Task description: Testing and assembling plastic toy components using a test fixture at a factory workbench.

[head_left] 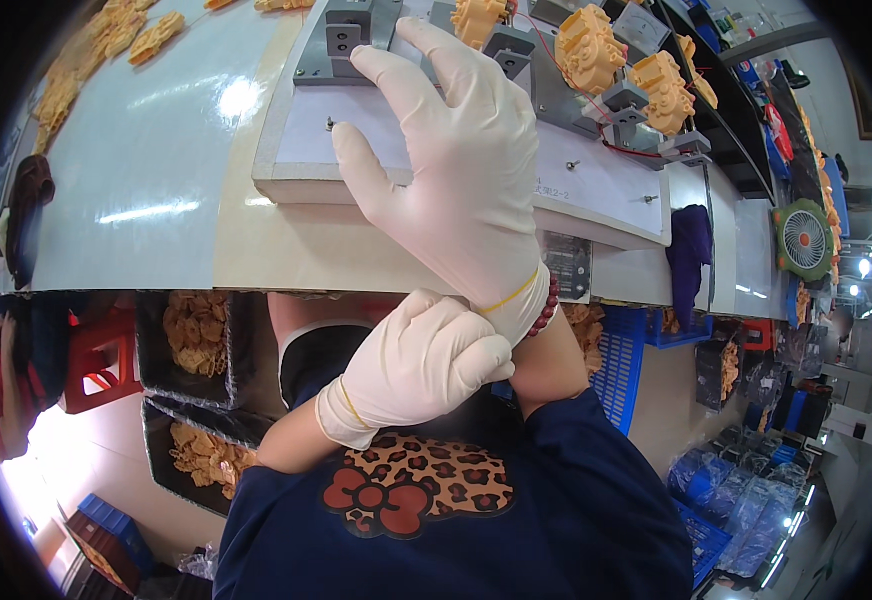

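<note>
White disposable glove [456, 225], worn on the right hand [471, 150], over the near edge of the white fixture board [301, 187]; fingers spread, nothing seen held. Left hand [421, 360], on the board's near side: fingers curled at the glove's cuff, pinch unclear. Step, seemingly: glove adjustment; next move would call for a firm cuff hold. Markings: black printing [556, 193] on board; dark label [568, 265] before it, illegible.

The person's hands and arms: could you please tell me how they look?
The left hand and right hand wear thin white gloves, each with a narrow yellow band near the cuff. A dark red beaded bracelet sits at the right cuff. Navy-blue short sleeves leave the forearms bare.
</note>
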`<action>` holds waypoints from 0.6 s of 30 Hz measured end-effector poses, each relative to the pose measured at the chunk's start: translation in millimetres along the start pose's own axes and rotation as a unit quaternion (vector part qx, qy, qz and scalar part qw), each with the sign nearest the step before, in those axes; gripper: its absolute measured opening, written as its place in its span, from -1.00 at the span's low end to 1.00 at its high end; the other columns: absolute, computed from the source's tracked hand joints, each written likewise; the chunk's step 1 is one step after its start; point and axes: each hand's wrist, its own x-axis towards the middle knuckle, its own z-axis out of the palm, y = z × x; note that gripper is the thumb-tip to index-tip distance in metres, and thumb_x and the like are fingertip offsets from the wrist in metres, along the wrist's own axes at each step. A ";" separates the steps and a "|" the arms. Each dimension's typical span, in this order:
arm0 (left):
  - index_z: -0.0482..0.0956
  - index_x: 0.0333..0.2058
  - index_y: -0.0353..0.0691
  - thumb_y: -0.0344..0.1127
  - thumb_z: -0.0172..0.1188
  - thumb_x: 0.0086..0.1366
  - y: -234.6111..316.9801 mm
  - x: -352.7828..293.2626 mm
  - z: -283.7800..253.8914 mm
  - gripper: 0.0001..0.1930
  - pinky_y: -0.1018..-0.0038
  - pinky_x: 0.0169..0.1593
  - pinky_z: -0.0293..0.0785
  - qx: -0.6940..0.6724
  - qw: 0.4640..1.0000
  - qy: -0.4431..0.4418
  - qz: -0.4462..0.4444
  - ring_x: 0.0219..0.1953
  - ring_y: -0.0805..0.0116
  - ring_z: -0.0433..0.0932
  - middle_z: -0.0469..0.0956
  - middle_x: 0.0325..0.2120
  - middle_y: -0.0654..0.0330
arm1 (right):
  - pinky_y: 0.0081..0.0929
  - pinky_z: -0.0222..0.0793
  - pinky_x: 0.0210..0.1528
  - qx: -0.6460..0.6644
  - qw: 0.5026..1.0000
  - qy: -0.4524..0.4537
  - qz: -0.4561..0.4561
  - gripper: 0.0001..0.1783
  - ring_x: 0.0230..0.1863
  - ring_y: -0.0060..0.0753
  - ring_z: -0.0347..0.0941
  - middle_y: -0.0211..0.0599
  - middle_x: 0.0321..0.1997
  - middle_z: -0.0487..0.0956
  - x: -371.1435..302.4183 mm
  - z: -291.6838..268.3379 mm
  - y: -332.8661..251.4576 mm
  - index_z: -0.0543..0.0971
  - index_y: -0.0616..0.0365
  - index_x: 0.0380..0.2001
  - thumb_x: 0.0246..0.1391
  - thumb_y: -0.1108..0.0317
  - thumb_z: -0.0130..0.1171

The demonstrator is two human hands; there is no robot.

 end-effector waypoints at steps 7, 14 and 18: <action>0.51 -0.24 -0.08 -0.30 0.53 -0.06 -17.3 0.0 3.7 -0.58 0.39 -0.26 0.40 -0.025 0.993 0.111 0.013 -0.38 0.29 0.53 0.55 -0.39 0.31 | -0.08 0.29 0.10 0.186 0.982 -0.019 0.029 -0.37 0.11 -0.12 0.44 -0.11 0.14 0.50 2.3 -9.9 0.2 0.50 0.15 0.14 0.02 0.11 0.35; 0.57 -0.19 -0.25 -0.43 0.46 0.04 -18.3 3.2 7.7 -0.66 0.32 -0.10 0.50 -0.259 0.942 0.127 -0.174 -0.20 0.18 0.60 0.61 -0.23 0.12 | 0.05 -0.05 0.52 0.929 0.365 0.006 0.065 -0.09 0.56 0.05 -0.12 -0.07 0.57 0.02 22.7 -16.3 28.4 0.01 -0.16 0.51 0.23 -0.33 -0.08; 0.60 -0.17 -0.24 -0.42 0.41 0.12 -14.9 24.8 13.1 -0.72 0.29 -0.05 0.51 -0.315 0.918 0.107 -0.216 -0.14 0.10 0.60 0.62 -0.23 0.13 | 0.28 -0.36 0.57 0.959 0.100 0.209 0.165 -0.14 0.64 -0.07 -0.54 -0.50 0.65 -0.24 31.9 -68.7 -15.3 -0.14 -0.49 0.53 0.27 -0.43 -0.27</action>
